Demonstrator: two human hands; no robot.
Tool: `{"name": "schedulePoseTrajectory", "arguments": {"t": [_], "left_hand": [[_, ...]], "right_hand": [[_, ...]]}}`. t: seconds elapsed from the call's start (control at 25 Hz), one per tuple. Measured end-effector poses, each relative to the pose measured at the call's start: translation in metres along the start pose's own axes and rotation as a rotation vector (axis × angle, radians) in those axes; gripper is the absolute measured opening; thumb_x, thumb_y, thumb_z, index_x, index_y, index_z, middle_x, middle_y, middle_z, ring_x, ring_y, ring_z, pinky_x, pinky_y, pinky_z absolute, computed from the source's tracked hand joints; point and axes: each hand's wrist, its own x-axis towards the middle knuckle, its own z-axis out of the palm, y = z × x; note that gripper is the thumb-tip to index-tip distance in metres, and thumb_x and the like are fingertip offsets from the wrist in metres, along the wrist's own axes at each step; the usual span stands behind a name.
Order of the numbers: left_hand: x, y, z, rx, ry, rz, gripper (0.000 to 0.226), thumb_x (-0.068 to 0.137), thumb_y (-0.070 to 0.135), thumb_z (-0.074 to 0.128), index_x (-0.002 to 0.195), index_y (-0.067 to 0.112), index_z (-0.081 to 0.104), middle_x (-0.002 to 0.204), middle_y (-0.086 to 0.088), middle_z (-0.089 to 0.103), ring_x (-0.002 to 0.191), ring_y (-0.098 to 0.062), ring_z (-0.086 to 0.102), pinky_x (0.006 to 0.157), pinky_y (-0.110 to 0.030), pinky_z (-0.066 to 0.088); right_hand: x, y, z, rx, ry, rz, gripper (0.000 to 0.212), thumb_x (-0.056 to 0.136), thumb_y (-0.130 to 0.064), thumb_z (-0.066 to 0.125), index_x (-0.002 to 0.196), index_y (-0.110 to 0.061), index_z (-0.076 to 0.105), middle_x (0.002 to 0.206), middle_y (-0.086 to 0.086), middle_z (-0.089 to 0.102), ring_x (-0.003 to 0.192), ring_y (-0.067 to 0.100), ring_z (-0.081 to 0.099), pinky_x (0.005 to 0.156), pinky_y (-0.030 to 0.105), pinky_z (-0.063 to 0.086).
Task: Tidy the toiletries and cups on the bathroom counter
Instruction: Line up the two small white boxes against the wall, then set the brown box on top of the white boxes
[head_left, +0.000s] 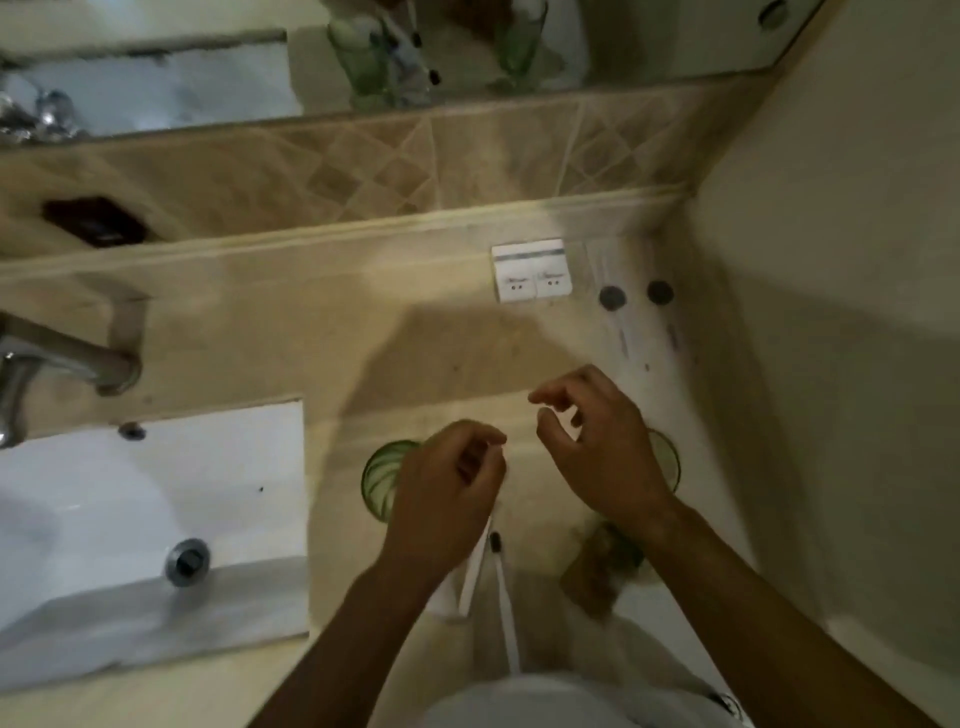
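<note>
Both hands hover over the counter between two green glass cups. Left hand is loosely curled, fingers half closed, covering part of the left cup; whether it pinches anything is hard to tell. Right hand is spread, fingers relaxed, holding nothing, above the right cup. White toothbrushes lie below the left wrist, and a blurred brownish item lies beside them. The step appears to be gathering loose pieces; next likely calls for gripping a cup or a toothbrush. Small white packets sit by the backsplash, well apart.
</note>
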Motion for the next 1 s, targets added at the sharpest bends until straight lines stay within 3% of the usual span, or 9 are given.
{"name": "schedulePoseTrajectory", "arguments": {"t": [0.16, 0.24, 0.36, 0.44, 0.52, 0.64, 0.8, 0.88, 1.0], "left_hand": [[-0.081, -0.051, 0.003, 0.044, 0.024, -0.199, 0.009, 0.09, 0.018, 0.065, 0.088, 0.023, 0.072, 0.076, 0.011, 0.07, 0.07, -0.002, 0.064, 0.066, -0.024, 0.052], [-0.112, -0.076, 0.002, 0.052, 0.026, -0.281, 0.008, 0.09, 0.017, 0.064, 0.088, 0.021, 0.071, 0.074, 0.009, 0.068, 0.068, -0.005, 0.063, 0.065, -0.026, 0.051], [-0.143, -0.106, -0.003, 0.084, -0.018, -0.358, 0.008, 0.092, 0.018, 0.063, 0.092, 0.021, 0.07, 0.07, 0.014, 0.059, 0.065, 0.001, 0.057, 0.06, -0.015, 0.04], [-0.158, -0.12, -0.005, 0.103, -0.05, -0.361, 0.007, 0.094, 0.02, 0.062, 0.093, 0.022, 0.069, 0.071, 0.015, 0.058, 0.064, 0.002, 0.054, 0.059, -0.013, 0.037], [-0.168, -0.126, -0.003, 0.09, -0.06, -0.359, 0.007, 0.094, 0.021, 0.061, 0.096, 0.023, 0.068, 0.076, 0.013, 0.06, 0.067, 0.0, 0.056, 0.058, -0.011, 0.036], [-0.169, -0.124, 0.006, 0.03, -0.106, -0.349, 0.009, 0.094, 0.02, 0.061, 0.099, 0.025, 0.066, 0.081, 0.009, 0.064, 0.07, -0.007, 0.062, 0.061, -0.021, 0.044], [-0.145, -0.101, 0.032, -0.187, -0.271, -0.409, 0.011, 0.092, 0.011, 0.06, 0.093, 0.02, 0.068, 0.082, -0.005, 0.071, 0.063, -0.017, 0.07, 0.062, -0.034, 0.056], [-0.132, -0.087, 0.052, -0.249, -0.348, -0.409, 0.012, 0.09, 0.008, 0.06, 0.093, 0.018, 0.067, 0.083, -0.01, 0.071, 0.062, -0.021, 0.071, 0.062, -0.039, 0.057], [-0.12, -0.07, 0.078, -0.256, -0.416, -0.417, 0.013, 0.089, 0.008, 0.058, 0.097, 0.018, 0.063, 0.088, -0.015, 0.069, 0.064, -0.025, 0.071, 0.063, -0.041, 0.057]], "right_hand": [[-0.068, 0.005, 0.025, 0.031, -0.063, 0.023, 0.018, 0.088, -0.008, 0.064, 0.095, -0.023, 0.07, 0.091, -0.014, 0.062, 0.082, -0.002, 0.059, 0.07, 0.008, 0.044], [-0.1, 0.013, 0.042, 0.0, -0.123, 0.12, 0.019, 0.086, -0.01, 0.066, 0.093, -0.027, 0.07, 0.088, -0.016, 0.063, 0.081, -0.002, 0.061, 0.069, 0.007, 0.043], [-0.138, 0.027, 0.061, -0.013, -0.269, 0.26, 0.017, 0.089, -0.016, 0.066, 0.093, -0.032, 0.069, 0.085, -0.013, 0.067, 0.078, 0.003, 0.064, 0.068, 0.017, 0.052], [-0.156, 0.033, 0.064, -0.004, -0.304, 0.305, 0.014, 0.091, -0.018, 0.065, 0.096, -0.03, 0.069, 0.084, -0.009, 0.068, 0.076, 0.005, 0.064, 0.06, 0.013, 0.05], [-0.167, 0.04, 0.06, -0.006, -0.25, 0.331, 0.013, 0.091, -0.017, 0.065, 0.097, -0.027, 0.07, 0.086, -0.008, 0.068, 0.078, 0.003, 0.062, 0.058, 0.009, 0.044], [-0.176, 0.053, 0.049, 0.035, -0.118, 0.366, 0.01, 0.089, -0.017, 0.068, 0.094, -0.024, 0.073, 0.092, -0.008, 0.07, 0.085, 0.001, 0.063, 0.066, 0.007, 0.042], [-0.184, 0.065, 0.028, 0.136, 0.05, 0.482, 0.005, 0.085, -0.019, 0.075, 0.091, -0.019, 0.075, 0.087, -0.013, 0.069, 0.08, -0.005, 0.061, 0.065, 0.0, 0.042], [-0.189, 0.076, 0.021, 0.102, 0.093, 0.519, 0.009, 0.086, -0.016, 0.07, 0.09, -0.022, 0.074, 0.087, -0.01, 0.07, 0.079, -0.001, 0.062, 0.065, 0.004, 0.042], [-0.193, 0.089, 0.018, 0.202, 0.118, 0.645, 0.011, 0.086, -0.017, 0.067, 0.085, -0.027, 0.07, 0.089, -0.005, 0.072, 0.082, 0.015, 0.067, 0.069, 0.024, 0.047]]}}
